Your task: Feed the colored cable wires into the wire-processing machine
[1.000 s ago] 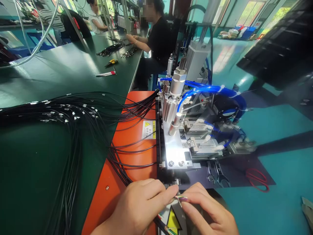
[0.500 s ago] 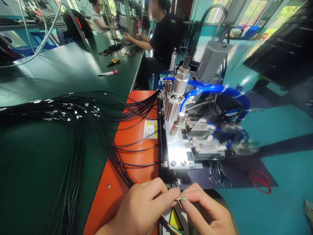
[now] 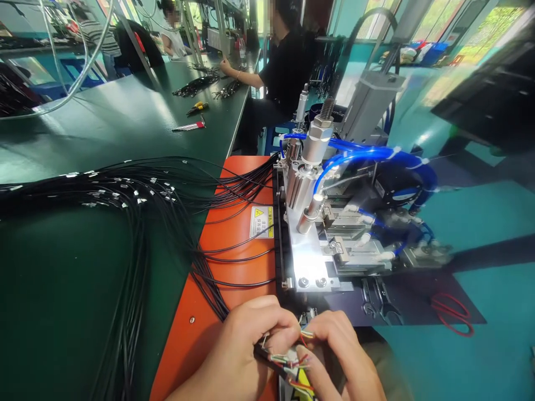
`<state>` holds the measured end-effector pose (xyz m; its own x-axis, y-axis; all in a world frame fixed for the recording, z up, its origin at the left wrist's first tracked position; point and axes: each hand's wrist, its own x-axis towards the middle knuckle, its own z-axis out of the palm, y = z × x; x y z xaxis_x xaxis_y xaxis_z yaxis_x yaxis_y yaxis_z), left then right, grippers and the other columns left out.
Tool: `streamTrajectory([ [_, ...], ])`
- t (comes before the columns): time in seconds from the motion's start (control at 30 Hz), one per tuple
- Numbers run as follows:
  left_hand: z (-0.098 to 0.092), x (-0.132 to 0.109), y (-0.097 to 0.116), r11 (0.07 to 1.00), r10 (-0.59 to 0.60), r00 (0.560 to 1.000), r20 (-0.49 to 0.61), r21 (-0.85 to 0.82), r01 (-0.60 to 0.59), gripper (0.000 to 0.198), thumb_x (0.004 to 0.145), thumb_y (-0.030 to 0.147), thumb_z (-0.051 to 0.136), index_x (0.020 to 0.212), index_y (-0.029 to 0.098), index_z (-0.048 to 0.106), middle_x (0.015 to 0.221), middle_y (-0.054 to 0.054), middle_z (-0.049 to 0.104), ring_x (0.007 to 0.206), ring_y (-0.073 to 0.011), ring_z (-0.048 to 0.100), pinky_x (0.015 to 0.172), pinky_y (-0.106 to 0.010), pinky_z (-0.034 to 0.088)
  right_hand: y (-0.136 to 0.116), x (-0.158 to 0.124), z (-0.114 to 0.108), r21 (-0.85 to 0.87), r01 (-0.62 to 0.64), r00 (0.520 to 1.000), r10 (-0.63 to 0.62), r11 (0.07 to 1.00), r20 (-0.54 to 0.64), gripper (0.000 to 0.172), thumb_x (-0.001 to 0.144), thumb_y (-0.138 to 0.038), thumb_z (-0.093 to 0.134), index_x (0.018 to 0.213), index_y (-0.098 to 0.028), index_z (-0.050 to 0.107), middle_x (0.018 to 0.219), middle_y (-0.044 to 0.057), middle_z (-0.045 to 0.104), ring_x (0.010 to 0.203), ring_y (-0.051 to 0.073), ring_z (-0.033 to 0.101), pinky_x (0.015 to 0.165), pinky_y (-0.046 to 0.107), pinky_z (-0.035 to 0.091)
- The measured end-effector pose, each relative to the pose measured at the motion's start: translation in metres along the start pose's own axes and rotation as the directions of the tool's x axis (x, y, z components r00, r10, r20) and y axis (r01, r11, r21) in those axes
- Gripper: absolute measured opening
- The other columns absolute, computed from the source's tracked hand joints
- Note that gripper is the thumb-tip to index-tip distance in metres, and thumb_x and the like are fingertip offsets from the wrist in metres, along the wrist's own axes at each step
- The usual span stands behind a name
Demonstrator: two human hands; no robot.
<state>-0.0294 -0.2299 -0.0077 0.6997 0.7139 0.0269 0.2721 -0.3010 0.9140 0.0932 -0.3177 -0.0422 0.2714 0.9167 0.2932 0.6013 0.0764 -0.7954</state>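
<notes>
My left hand is closed around the end of a black cable at the bottom centre, just below the metal machine. Thin coloured wires fan out of the cable between my hands. Close on the right, my right hand pinches some of these wires between thumb and forefinger. A long bundle of black cables with silvery tips runs over the green table and the orange plate to the machine's left edge.
Blue air hoses arch over the machine. Wrenches and a red-handled tool lie to its right. Pliers and a red-and-silver tool rest on the green table. A person in black sits beyond.
The cable end has come up into my left hand, and more coloured wires show between my hands. My right fingers have closed in on them. The whole view has shifted slightly.
</notes>
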Motion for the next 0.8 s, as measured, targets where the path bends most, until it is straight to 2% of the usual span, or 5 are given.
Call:
streamTrajectory([
  [0.1,0.0,-0.003,-0.002,1.0,0.007,0.999,0.036,0.017,-0.008,0.024,0.085,0.016,0.043,0.062,0.015,0.05,0.062,0.002,0.044,0.055,-0.0087,0.044,0.048,-0.017,0.031,-0.002,0.0,0.003,0.069,-0.137,0.99,0.139,0.988,-0.028,0.023,0.089,-0.029,0.04,0.067,-0.022,0.043,0.062,-0.002,0.047,0.06,0.015,0.046,0.06,0.028,0.035],
  [0.23,0.002,-0.005,-0.006,0.999,0.003,0.999,0.054,0.046,-0.006,0.025,0.084,0.014,0.042,0.06,0.016,0.044,0.062,0.003,0.042,0.056,-0.0088,0.042,0.049,-0.018,0.03,-0.006,0.001,0.002,0.069,-0.133,0.991,0.134,0.989,-0.018,0.024,0.091,-0.022,0.034,0.068,-0.022,0.042,0.065,-0.001,0.048,0.062,0.015,0.047,0.064,0.029,0.036],
  [0.47,0.001,-0.007,-0.008,0.998,0.014,0.991,0.133,0.054,-0.022,0.02,0.084,0.012,0.041,0.066,0.017,0.049,0.066,0.002,0.043,0.06,-0.0105,0.044,0.051,-0.02,0.03,-0.003,0.008,-0.013,-0.117,0.011,0.999,-0.007,0.993,0.032,0.009,0.088,-0.018,0.042,0.087,-0.021,0.05,0.073,0.001,0.056,0.07,0.016,0.053,0.065,0.028,0.041],
  [0.57,0.001,-0.006,-0.006,0.996,0.062,0.992,0.109,0.058,-0.068,0.023,0.086,0.014,0.039,0.065,0.017,0.048,0.065,0.001,0.043,0.059,-0.0098,0.044,0.051,-0.02,0.031,0.0,0.012,-0.016,-0.218,0.174,0.985,-0.17,0.96,0.037,0.02,0.086,-0.019,0.045,0.105,-0.021,0.052,0.081,0.004,0.06,0.074,0.018,0.055,0.063,0.03,0.043],
  [0.8,0.008,-0.01,-0.007,0.957,0.216,0.976,0.011,0.194,-0.214,0.021,0.088,0.013,0.041,0.072,0.016,0.055,0.065,-0.001,0.047,0.056,-0.0102,0.045,0.051,-0.02,0.034,0.002,0.008,-0.015,-0.148,0.092,0.987,-0.072,0.985,0.141,0.015,0.088,-0.013,0.04,0.076,-0.021,0.047,0.07,0.0,0.054,0.067,0.016,0.052,0.062,0.029,0.041],
])
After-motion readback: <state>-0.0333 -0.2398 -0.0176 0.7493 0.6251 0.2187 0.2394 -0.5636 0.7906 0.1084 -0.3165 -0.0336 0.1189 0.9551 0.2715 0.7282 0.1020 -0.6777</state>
